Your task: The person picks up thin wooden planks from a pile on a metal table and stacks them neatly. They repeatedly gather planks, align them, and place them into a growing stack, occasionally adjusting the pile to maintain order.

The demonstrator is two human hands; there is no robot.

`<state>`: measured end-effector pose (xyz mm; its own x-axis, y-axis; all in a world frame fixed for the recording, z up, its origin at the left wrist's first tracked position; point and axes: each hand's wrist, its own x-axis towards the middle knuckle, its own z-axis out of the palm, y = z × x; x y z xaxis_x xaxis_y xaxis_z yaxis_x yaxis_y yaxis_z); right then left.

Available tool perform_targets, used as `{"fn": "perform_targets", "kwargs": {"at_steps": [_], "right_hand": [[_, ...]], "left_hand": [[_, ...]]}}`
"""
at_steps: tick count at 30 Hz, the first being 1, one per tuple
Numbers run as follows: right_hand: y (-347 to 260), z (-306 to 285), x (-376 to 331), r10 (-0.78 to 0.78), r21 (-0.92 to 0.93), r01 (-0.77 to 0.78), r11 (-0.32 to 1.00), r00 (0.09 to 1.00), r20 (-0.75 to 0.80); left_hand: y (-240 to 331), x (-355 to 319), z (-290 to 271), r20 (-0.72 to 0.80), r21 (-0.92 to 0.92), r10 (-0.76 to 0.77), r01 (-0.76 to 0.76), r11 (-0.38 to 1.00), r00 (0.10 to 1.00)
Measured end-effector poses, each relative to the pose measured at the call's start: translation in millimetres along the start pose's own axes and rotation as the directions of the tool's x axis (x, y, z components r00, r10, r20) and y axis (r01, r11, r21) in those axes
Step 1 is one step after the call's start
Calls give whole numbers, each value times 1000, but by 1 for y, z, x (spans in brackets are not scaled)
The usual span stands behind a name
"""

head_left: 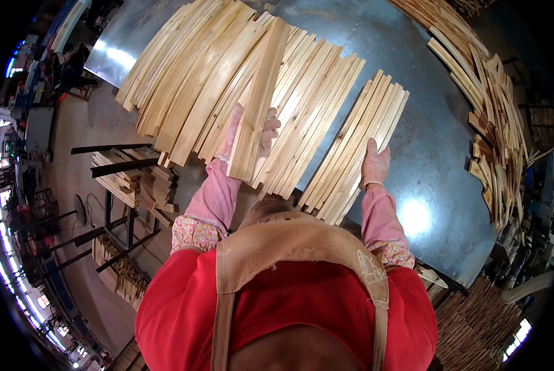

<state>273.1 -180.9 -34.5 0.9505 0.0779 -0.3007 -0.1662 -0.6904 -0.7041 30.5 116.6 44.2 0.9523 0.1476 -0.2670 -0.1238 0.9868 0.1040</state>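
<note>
1. Left hand (247, 133), gloved: a single wooden slat (259, 99) is pinched in its grip near the lower end, fingers on one side, thumb on the other. The slat is raised and runs up and away from the grip.
2. Under that grip a wide fan of slats (209, 80) is spread on the metal table (425, 154); its near ends overhang the table edge.
3. Right hand (374, 164), gloved: laid flat, fingers pressed together, on a smaller slat bundle (357, 145). Nothing is pinched; the bundle is only touched from above, near its lower end.
4. The bundle lies just beside the fan, right of the left grip.
5. Well right of the right grip, a loose heap of offcuts (493, 123) is seen along the table rim.
6. Left of and below the left grip, stacked slats are held on a dark rack (128, 179).
</note>
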Motion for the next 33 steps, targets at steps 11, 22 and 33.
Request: {"fn": "perform_targets", "kwargs": {"at_steps": [11,22,33], "right_hand": [[-3,-2,-2,-21,-36,21,999,1000,-6],[4,2,1,-27,32,28,999,999,-25],[-7,-3,-4,6,-60,-7,998,1000,-29]], "left_hand": [[8,3,-31,-383,254,109,-8,967,917],[20,-6,-64,-545,364,182,35,931,818],[-2,3,-25,-550,533,366,-22,846,751]]}}
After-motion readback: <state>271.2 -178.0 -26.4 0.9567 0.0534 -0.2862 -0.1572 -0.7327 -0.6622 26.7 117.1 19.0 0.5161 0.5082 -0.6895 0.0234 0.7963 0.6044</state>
